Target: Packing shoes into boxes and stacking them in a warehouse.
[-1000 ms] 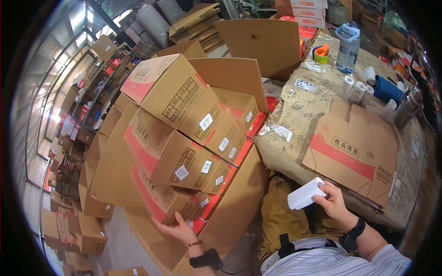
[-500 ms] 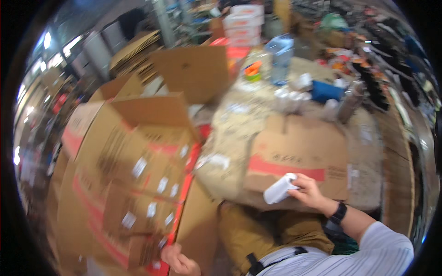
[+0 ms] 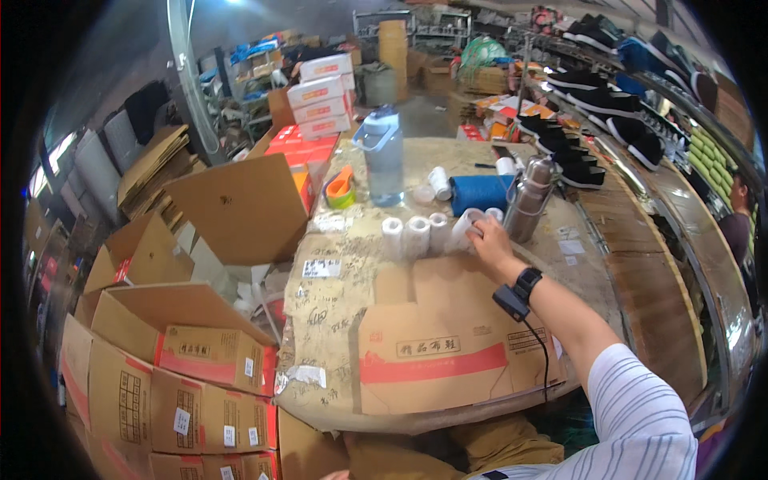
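Note:
At the far side of the table (image 3: pixel 312 320), my right hand (image 3: pixel 491 242) closes its fingers round a white label roll (image 3: pixel 462 232). The roll leans slightly at the end of a row of similar white rolls (image 3: pixel 418 238) standing on end. Just behind that hand are a blue cylinder-like object (image 3: pixel 478 194) and a steel flask (image 3: pixel 530 200). Under my right forearm lies a flattened cardboard carton (image 3: pixel 440 340) with a red band. Only a sliver of my left hand (image 3: pixel 336 475) shows at the bottom edge, its fingers hidden.
Open cartons (image 3: pixel 216 320) packed with labelled brown boxes stand at the left. A blue water jug (image 3: pixel 382 164) and orange and green tape rings (image 3: pixel 342 189) sit at the table's far left. Black shoes (image 3: pixel 592 100) line a rack on the right, where another person (image 3: pixel 736 224) is partly visible.
My right hand has carried the white roll away from me to the row of rolls. My left hand has dropped almost out of view, and the view has turned right and up.

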A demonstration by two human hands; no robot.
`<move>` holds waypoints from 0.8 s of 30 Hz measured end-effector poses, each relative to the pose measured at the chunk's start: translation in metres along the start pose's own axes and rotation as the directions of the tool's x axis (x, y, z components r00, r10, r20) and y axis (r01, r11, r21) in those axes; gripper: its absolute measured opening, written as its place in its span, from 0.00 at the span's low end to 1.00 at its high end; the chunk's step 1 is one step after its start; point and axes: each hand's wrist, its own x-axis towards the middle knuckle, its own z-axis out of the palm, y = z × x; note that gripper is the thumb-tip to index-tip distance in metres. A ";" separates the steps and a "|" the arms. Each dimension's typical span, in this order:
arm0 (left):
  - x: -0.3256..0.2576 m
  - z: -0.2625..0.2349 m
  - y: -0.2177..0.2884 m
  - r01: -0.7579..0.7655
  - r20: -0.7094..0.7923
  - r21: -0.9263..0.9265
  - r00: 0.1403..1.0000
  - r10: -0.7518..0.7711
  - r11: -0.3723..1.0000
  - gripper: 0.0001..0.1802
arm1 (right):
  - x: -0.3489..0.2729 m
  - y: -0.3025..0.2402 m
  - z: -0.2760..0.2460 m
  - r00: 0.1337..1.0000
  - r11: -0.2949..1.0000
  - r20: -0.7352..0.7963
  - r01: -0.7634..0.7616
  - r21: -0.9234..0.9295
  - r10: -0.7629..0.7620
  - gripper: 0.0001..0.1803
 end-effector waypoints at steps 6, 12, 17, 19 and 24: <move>0.031 0.043 0.007 0.391 0.256 -0.906 0.810 -0.527 0.161 0.22 | 0.022 0.021 0.030 0.989 0.989 -0.025 0.143 -0.020 -0.144 0.28; 0.060 0.052 0.022 0.353 0.536 -0.810 0.768 -0.349 -0.467 0.28 | -0.025 -0.028 0.000 0.993 0.973 -0.002 0.114 0.199 -0.116 0.30; 0.055 0.057 0.035 0.416 0.625 -0.612 0.776 -0.088 -0.672 0.38 | -0.093 -0.109 -0.044 0.925 0.858 0.109 0.288 0.425 -0.364 0.09; 0.052 0.058 0.042 0.461 0.622 -0.602 0.783 -0.021 -0.652 0.39 | -0.116 -0.151 -0.069 0.862 0.786 0.162 0.342 0.515 -0.481 0.06; 0.045 0.061 0.055 0.463 0.535 -0.481 0.828 0.169 -0.745 0.40 | -0.165 -0.222 -0.093 0.783 0.590 0.275 0.141 0.795 -0.558 0.04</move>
